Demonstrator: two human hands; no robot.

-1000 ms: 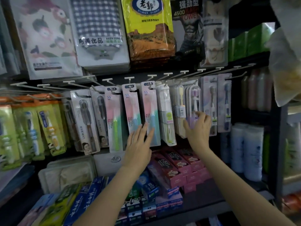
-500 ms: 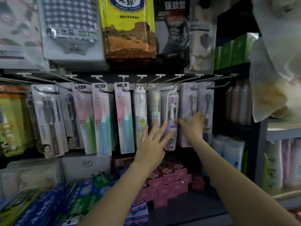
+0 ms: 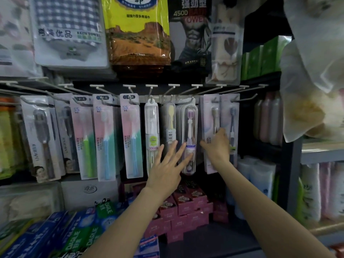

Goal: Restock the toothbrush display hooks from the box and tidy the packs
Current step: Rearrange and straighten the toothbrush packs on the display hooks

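Observation:
A row of toothbrush packs hangs from white display hooks [image 3: 151, 86] across the shelf front. My left hand [image 3: 167, 164] is spread flat with straight fingers, its fingertips against the clear case of the purple toothbrush [image 3: 189, 138] and the yellow toothbrush case [image 3: 170, 123]. My right hand [image 3: 217, 146] reaches further right and presses on the pale pink card pack with a brown brush [image 3: 211, 116]; its fingers look partly curled at that pack's edge, next to the blue brush pack [image 3: 231, 118]. No box is in view.
Pink-and-green SS toothbrush cards [image 3: 130, 136] and grey packs [image 3: 40, 138] hang to the left. Towel packs [image 3: 137, 34] hang above. Pink boxes [image 3: 188, 203] and toothpaste cartons [image 3: 87, 233] lie on the shelf below. White bottles [image 3: 260, 175] stand at right.
Both hands have shifted right along the row, my left hand from the pink cards to the clear cases, my right hand from the purple brush case to the pale pink card pack.

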